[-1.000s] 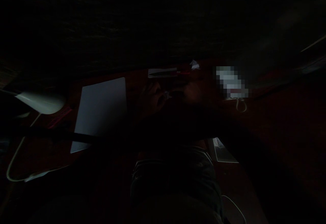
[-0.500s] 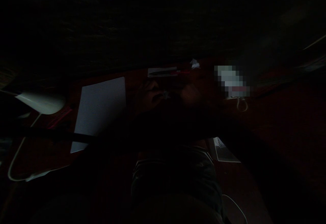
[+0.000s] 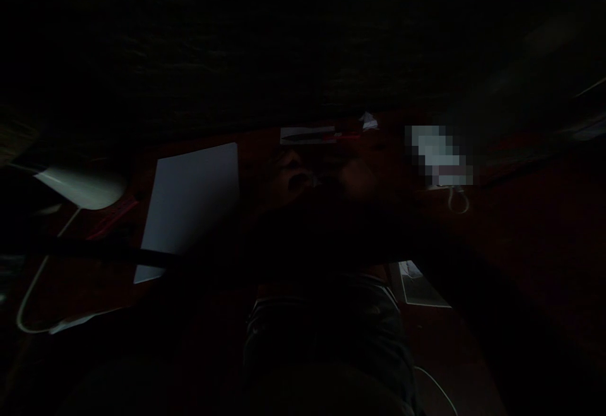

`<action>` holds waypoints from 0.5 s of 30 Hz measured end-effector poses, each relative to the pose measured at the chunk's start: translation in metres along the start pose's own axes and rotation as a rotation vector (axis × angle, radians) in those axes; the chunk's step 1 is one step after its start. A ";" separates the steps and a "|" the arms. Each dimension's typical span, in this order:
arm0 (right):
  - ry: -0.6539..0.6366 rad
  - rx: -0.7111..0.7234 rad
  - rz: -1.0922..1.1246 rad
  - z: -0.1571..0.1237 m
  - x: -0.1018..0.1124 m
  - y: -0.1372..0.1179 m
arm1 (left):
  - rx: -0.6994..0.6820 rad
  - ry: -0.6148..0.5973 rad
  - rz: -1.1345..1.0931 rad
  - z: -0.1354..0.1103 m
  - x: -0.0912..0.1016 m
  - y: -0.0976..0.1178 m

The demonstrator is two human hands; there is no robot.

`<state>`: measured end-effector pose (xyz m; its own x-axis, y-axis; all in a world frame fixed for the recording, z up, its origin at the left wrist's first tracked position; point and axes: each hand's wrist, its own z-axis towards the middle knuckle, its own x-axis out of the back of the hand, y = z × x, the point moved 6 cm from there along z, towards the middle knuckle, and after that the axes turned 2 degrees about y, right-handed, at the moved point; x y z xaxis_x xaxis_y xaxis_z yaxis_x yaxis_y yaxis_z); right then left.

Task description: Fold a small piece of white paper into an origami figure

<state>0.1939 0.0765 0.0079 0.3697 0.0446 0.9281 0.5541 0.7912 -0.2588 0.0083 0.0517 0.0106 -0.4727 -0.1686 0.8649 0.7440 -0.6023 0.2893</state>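
Observation:
The picture is very dark. My left hand [image 3: 290, 179] and my right hand [image 3: 357, 176] rest close together on a reddish-brown table [image 3: 521, 233], just right of a white sheet of paper [image 3: 189, 204]. The left hand's fingers look curled towards the right hand, over a faint pale speck [image 3: 313, 180] between the two hands. The right hand is a dim shape and its fingers do not show. Just beyond the hands lie a white strip with a dark pen on it [image 3: 307, 135] and a red pen [image 3: 343, 137].
A pale rounded object [image 3: 80, 187] and a white cable [image 3: 28, 302] lie at the left. A small crumpled white scrap [image 3: 368, 121], a blurred-out pale item [image 3: 438, 154] and a cord loop [image 3: 457, 201] are at the right. Another paper [image 3: 419, 286] lies near my lap.
The small white piece between my hands showed clearly before and is now almost hidden. The whole view has shifted slightly; the hands stay in the same place.

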 end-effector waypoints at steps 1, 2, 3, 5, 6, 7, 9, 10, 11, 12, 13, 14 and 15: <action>0.002 0.004 0.011 0.000 0.001 0.000 | 0.007 0.011 -0.012 -0.001 0.003 0.000; 0.001 0.009 0.019 0.000 0.001 0.000 | 0.016 0.027 -0.015 -0.002 0.007 -0.001; 0.001 0.011 0.025 0.000 0.002 -0.001 | 0.026 0.047 -0.012 -0.002 0.011 -0.001; 0.012 0.002 0.026 0.000 0.003 -0.001 | 0.028 0.069 0.024 -0.003 0.018 0.000; 0.019 -0.003 0.025 0.000 0.003 -0.001 | 0.015 0.055 0.041 -0.003 0.020 0.002; 0.025 -0.008 0.025 0.001 0.003 -0.001 | -0.004 0.030 0.054 -0.003 0.020 0.004; 0.032 -0.010 0.027 0.001 0.002 -0.001 | -0.041 -0.030 0.069 -0.002 0.018 0.010; 0.034 -0.007 0.028 0.002 0.002 -0.002 | -0.055 -0.055 0.072 -0.001 0.017 0.012; 0.035 -0.005 0.028 0.002 0.002 -0.002 | -0.066 -0.073 0.075 0.000 0.016 0.015; 0.036 -0.006 0.026 0.002 0.002 -0.003 | -0.073 -0.086 0.079 0.000 0.016 0.018; 0.035 -0.008 0.023 0.003 0.002 -0.003 | -0.079 -0.094 0.084 0.000 0.016 0.020; 0.035 -0.008 0.019 0.003 0.003 -0.004 | -0.083 -0.102 0.093 0.000 0.016 0.023; 0.035 -0.009 0.014 0.003 0.004 -0.004 | -0.085 -0.110 0.107 0.000 0.017 0.025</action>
<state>0.1905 0.0751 0.0131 0.4028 0.0342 0.9147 0.5556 0.7850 -0.2740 0.0186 0.0337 0.0319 -0.3351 -0.1513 0.9300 0.7426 -0.6499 0.1618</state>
